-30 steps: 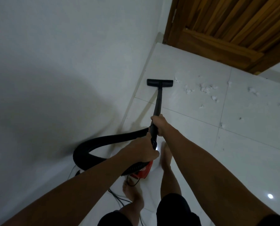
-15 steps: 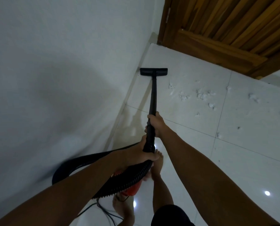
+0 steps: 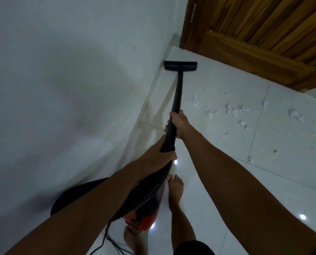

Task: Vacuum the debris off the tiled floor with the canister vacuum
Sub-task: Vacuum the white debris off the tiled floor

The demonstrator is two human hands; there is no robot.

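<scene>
Right hand wrapped round the black wand, forearm extended down and forward. Left hand clamped on the cuff where wand met ribbed hose, arm crossing beneath. Floor head flat on the tiled floor, its left end against the white wall, near the door corner. Compared with half a second earlier: head pushed farther toward wall and door, both arms reaching farther forward. Debris scattered right of the wand, apart from the head: white, torn, fluffy scraps. Floor glossy, pale, square tiles with thin joints. Hose corrugated, looping left. Red canister low between bare feet, cable trailing. Wooden door slatted, orange-brown.
</scene>
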